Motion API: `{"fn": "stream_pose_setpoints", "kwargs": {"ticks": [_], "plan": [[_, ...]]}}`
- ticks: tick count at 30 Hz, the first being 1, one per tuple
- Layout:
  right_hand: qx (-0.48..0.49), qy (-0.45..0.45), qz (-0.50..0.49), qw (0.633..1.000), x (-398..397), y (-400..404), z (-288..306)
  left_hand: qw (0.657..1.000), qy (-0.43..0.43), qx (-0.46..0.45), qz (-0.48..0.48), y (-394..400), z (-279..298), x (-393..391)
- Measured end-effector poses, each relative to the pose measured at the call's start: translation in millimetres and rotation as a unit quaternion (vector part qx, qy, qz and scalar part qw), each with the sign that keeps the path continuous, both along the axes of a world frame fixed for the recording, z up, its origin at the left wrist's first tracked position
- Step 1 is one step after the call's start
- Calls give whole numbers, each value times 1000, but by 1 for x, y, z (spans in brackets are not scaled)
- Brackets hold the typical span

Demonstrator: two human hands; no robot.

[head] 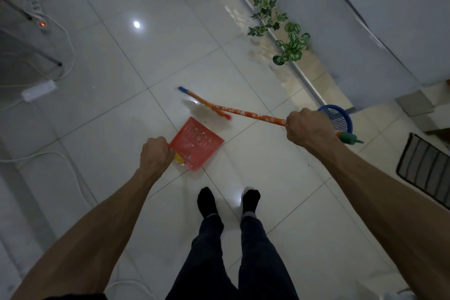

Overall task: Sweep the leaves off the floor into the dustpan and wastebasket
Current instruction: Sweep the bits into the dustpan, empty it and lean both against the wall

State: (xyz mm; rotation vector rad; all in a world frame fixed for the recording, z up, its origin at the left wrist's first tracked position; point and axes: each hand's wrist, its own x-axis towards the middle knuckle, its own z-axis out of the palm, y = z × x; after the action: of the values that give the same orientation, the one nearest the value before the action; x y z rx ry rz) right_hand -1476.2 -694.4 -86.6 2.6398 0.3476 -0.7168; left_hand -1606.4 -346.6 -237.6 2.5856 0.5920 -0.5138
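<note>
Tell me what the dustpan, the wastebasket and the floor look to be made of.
Dustpan: likely thin plastic, translucent red, the floor's pale tone showing through. Wastebasket: probably moulded plastic, blue, its wall an open mesh. Floor: apparently glazed ceramic tile, glossy, with grout lines and mirror-like lamp reflections.

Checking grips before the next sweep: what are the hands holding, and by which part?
The left hand grips the red dustpan at its handle end. The right hand grips the orange broom on its stick, near the green top end.
</note>
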Motion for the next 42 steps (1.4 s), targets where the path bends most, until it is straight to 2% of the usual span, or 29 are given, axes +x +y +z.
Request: {"fn": "stream_pose_setpoints", "kwargs": {"ticks": [9, 20, 25, 33, 37, 42], "plan": [[19, 32, -24, 999, -23, 20, -44, 1000, -11, 6, 20, 17, 12, -2], [58, 106, -34, 992, -15, 40, -45, 1000, -10, 27, 9, 43, 8, -5], [52, 82, -12, 995, 3, 28, -21, 999, -8, 11, 32, 42, 17, -7], [33, -9, 4, 999, 11, 20, 11, 999, -16, 7, 50, 67, 36, -22], [23, -24, -8, 999, 3, 42, 5, 998, -30, 32, 42, 85, 41, -27], [27, 2, -6, 1000, -20, 71, -24, 998, -42, 44, 34, 90, 36, -31]]}}
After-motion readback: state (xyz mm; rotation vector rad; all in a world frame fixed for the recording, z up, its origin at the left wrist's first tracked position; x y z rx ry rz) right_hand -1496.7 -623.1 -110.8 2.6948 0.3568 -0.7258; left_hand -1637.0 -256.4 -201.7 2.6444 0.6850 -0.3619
